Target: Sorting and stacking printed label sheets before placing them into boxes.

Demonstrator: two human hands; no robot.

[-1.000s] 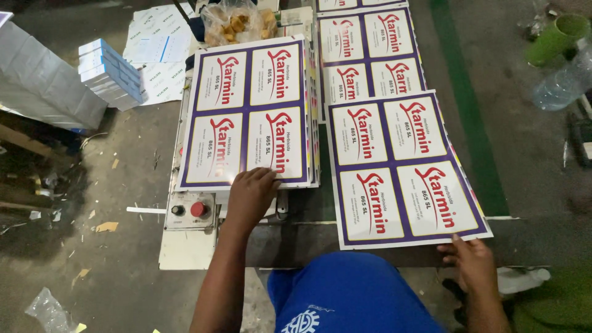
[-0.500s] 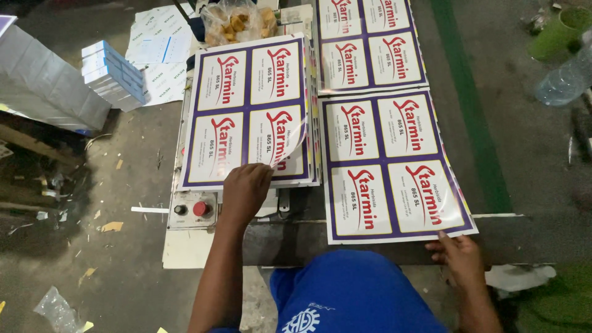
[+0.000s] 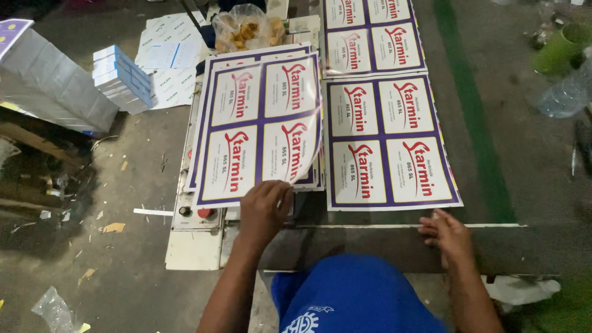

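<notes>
Over on the far left, the grey wrapped bundle [image 3: 55, 86] and the little stack of blue-and-white boxes [image 3: 123, 79] are just sitting on the floor, nobody's touching them. Moving in, we've got the white control panel [image 3: 191, 240] with its red button [image 3: 206, 213], and right above it the pile of printed sheets [image 3: 213, 179], each one four white labels with red lettering inside a purple border. That pile is where things changed: a second ago it lay flat with our left hand [image 3: 265, 209] just resting on the near edge, and now the top sheet [image 3: 259, 123] is coming up off the pile, with its lower right corner curling up and over. Our left forearm comes straight up from the bottom of the frame, wrist a bit bent, knuckles up, and the fingers [image 3: 280, 194] are clenched on the near edge of that top sheet. To the right, the single sheet [image 3: 388, 142] now lies flat on the dark tabletop [image 3: 370, 243] just beside the pile. A second ago our right hand [image 3: 447, 234] had its lower right corner, and it has since let go. So that one looks laid down and done, and the pile's top sheet is the one in hand. The right hand sits palm down on the tabletop just below the single sheet, fingers released and loosely spread, holding nothing. Far right there's a clear plastic bottle [image 3: 567, 92], well apart from it all.
</notes>
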